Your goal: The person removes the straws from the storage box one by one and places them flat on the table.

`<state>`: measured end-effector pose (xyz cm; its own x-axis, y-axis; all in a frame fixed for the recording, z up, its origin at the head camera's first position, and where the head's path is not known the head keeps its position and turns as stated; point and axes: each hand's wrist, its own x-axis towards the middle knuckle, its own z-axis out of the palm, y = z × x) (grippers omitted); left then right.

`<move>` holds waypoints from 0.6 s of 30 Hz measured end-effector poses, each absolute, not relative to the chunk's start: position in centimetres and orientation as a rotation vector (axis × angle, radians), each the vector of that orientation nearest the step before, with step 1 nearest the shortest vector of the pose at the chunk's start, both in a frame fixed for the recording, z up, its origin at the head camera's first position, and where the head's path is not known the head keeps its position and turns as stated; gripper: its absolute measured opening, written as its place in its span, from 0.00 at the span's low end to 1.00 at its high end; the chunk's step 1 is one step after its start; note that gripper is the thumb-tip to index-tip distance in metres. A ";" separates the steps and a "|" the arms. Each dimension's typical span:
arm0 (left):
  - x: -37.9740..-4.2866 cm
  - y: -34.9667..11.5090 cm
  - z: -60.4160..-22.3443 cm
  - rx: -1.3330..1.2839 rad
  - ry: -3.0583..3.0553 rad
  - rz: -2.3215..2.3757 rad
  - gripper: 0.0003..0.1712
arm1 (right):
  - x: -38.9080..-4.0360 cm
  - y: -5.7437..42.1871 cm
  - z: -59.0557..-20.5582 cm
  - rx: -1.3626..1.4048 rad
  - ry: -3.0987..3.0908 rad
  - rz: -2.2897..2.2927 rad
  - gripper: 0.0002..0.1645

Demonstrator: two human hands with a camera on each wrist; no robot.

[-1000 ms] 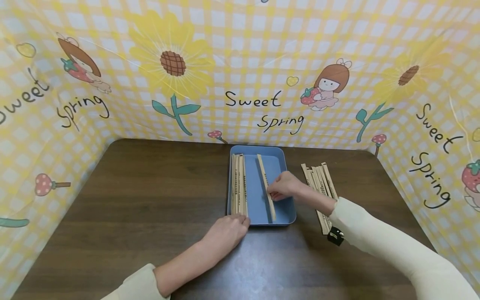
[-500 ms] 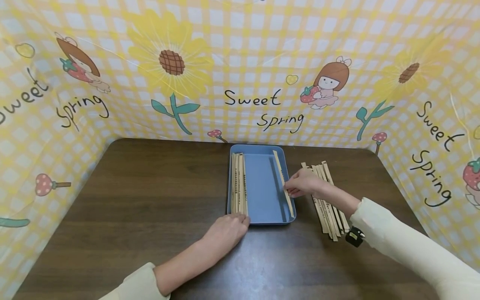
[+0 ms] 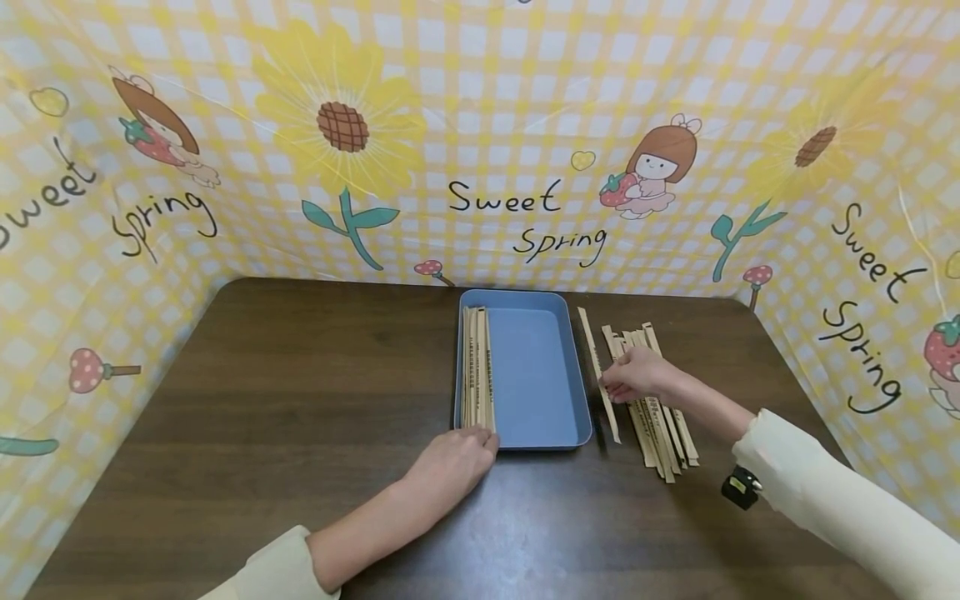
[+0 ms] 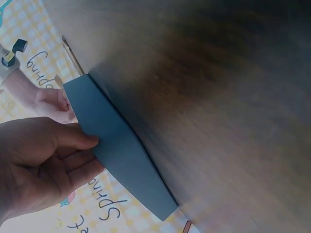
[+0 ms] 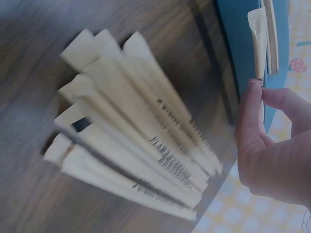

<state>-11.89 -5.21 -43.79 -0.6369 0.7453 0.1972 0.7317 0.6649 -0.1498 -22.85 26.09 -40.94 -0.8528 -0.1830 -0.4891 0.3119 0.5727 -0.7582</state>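
My right hand (image 3: 637, 375) pinches a long, thin paper-wrapped straw (image 3: 589, 342) between thumb and fingers, just outside the tray's right side. In the right wrist view, the tan wrapper of the held straw (image 5: 259, 43) shows print near the fingertips. My left hand (image 3: 455, 460) holds the blue tray (image 3: 532, 375) at its front left corner. The left wrist view shows the thumb on the tray's outer wall (image 4: 116, 145), with the other fingers over the rim. Several wrapped straws (image 3: 477, 367) lie side by side along the tray's left wall; the left hand hides their near ends.
A loose, fanned pile of several wrapped straws (image 3: 660, 425) lies on the brown wooden table (image 3: 315, 375), right of the tray and partly under my right hand. Behind and around the table hangs a yellow checked cloth (image 3: 480, 125). A small black device (image 3: 741, 487) sits at my right wrist.
My right hand has carried the pinched straw rightward, from above the tray's middle, across its right rim, to above the table. The left hand and tray have stayed in place.
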 end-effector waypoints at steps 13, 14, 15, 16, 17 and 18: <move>-11.8 -5.2 -43.6 -1.197 -2.645 0.082 0.11 | -22.1 28.7 -41.6 0.111 2.344 -1.188 0.14; -11.8 -5.2 -43.6 -1.199 -2.647 0.080 0.11 | -22.1 28.9 -41.6 0.117 2.345 -1.181 0.14; -11.8 -5.2 -43.6 -1.200 -2.647 0.079 0.11 | -22.0 29.0 -41.6 0.117 2.341 -1.178 0.14; -11.8 -5.2 -43.6 -1.201 -2.648 0.077 0.11 | -22.0 29.1 -41.6 0.116 2.339 -1.174 0.15; -11.8 -5.2 -43.6 -1.202 -2.648 0.080 0.12 | -21.9 29.3 -41.6 0.111 2.338 -1.170 0.15; -11.8 -5.2 -43.7 -1.202 -2.649 0.079 0.12 | -21.9 29.4 -41.6 0.106 2.337 -1.167 0.15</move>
<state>-11.78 -5.25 -43.66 -0.6366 0.7484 0.1862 0.7359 0.6617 -0.1435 -21.90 29.42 -41.59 -0.8610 -0.1571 -0.4838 0.2922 0.6257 -0.7233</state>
